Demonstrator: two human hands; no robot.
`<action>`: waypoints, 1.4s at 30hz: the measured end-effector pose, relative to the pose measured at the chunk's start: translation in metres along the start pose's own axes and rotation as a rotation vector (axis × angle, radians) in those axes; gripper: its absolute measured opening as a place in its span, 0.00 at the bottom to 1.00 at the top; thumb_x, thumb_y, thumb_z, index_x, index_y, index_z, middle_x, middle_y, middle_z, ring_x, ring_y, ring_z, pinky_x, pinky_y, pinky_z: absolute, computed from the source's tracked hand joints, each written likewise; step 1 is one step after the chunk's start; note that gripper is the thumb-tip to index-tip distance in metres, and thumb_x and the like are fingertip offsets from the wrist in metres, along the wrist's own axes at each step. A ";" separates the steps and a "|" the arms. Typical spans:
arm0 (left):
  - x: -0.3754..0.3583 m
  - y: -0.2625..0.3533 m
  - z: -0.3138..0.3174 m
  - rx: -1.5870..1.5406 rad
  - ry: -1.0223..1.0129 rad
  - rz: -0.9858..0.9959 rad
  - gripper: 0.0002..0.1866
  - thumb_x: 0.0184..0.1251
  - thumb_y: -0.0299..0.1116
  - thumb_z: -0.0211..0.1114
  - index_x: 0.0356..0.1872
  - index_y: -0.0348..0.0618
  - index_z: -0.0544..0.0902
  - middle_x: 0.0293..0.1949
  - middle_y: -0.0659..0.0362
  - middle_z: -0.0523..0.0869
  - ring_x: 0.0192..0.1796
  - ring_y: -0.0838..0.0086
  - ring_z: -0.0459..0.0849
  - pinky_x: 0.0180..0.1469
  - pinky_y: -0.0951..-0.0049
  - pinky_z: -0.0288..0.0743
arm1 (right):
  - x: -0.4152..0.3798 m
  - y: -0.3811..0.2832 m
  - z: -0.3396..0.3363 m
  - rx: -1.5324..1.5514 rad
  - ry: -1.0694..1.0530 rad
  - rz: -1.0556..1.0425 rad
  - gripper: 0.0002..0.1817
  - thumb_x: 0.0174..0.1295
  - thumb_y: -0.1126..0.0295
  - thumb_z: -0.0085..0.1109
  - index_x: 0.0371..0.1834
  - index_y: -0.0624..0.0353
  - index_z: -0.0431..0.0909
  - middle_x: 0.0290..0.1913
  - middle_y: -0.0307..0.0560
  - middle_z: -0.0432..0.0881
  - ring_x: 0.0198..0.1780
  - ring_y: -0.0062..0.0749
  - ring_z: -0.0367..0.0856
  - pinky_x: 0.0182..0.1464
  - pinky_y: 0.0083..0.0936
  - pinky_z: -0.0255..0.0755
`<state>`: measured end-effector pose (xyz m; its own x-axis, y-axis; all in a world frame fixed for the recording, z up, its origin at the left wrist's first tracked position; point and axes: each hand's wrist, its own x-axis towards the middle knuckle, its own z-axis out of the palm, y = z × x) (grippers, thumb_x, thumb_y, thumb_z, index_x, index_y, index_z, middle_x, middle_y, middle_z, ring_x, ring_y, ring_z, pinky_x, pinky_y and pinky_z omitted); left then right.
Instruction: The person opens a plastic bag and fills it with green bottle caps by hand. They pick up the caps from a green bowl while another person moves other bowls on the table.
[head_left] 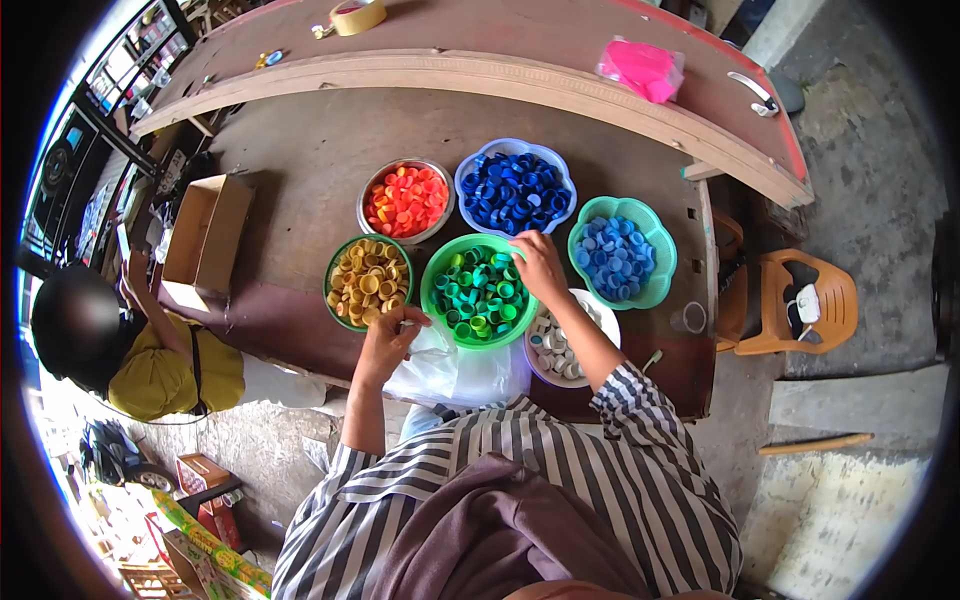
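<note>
In the head view my left hand (390, 342) pinches the upper edge of a clear plastic bag (455, 370) lying at the table's near edge. My right hand (540, 268) is closed at the right rim of a green bowl (437, 326); its fingertips curl over the rim. Green bottle caps (480, 290) in several shades fill this bowl. A green-rimmed bowl of yellow-gold caps (368, 280) stands beside my left hand. Under my right forearm, partly hidden, is a bowl of white caps (552, 345).
Farther back stand bowls of orange-red caps (407, 200), dark blue caps (515, 190) and light blue caps (612, 258). A cardboard box (205, 240) and a seated person (165, 365) are at left. A clear cup (690, 318) stands near the right edge, beside an orange chair (800, 300).
</note>
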<state>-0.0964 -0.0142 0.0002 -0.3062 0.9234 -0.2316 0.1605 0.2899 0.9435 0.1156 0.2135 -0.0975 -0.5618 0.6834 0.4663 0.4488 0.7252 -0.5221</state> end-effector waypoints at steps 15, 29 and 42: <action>-0.032 -0.091 -0.056 -0.231 0.160 -0.254 0.25 0.64 0.25 0.56 0.63 0.41 0.66 0.40 0.54 0.86 0.36 0.80 0.82 0.22 0.84 0.66 | 0.094 -0.072 0.160 -0.216 -0.341 0.378 0.30 0.58 0.56 0.64 0.55 0.67 0.69 0.54 0.61 0.77 0.57 0.54 0.73 0.57 0.48 0.68; -0.003 -0.110 -0.103 -0.115 -0.200 -0.358 0.25 0.64 0.24 0.54 0.65 0.39 0.69 0.40 0.57 0.87 0.26 0.84 0.77 0.23 0.83 0.71 | 0.103 -0.069 0.223 -0.176 -0.193 0.742 0.27 0.56 0.61 0.65 0.48 0.77 0.72 0.54 0.66 0.75 0.53 0.55 0.74 0.59 0.39 0.69; 0.023 -0.119 -0.115 0.086 -0.443 -0.317 0.22 0.66 0.29 0.54 0.61 0.37 0.76 0.43 0.59 0.88 0.33 0.80 0.82 0.27 0.78 0.75 | 0.093 -0.066 0.136 -0.754 -0.015 0.649 0.11 0.57 0.70 0.60 0.43 0.55 0.78 0.46 0.47 0.76 0.52 0.41 0.75 0.52 0.40 0.70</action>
<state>-0.2301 -0.0562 -0.0901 0.0689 0.7996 -0.5966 0.2065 0.5737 0.7926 -0.0610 0.2173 -0.1169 -0.0578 0.9693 0.2390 0.9937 0.0789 -0.0798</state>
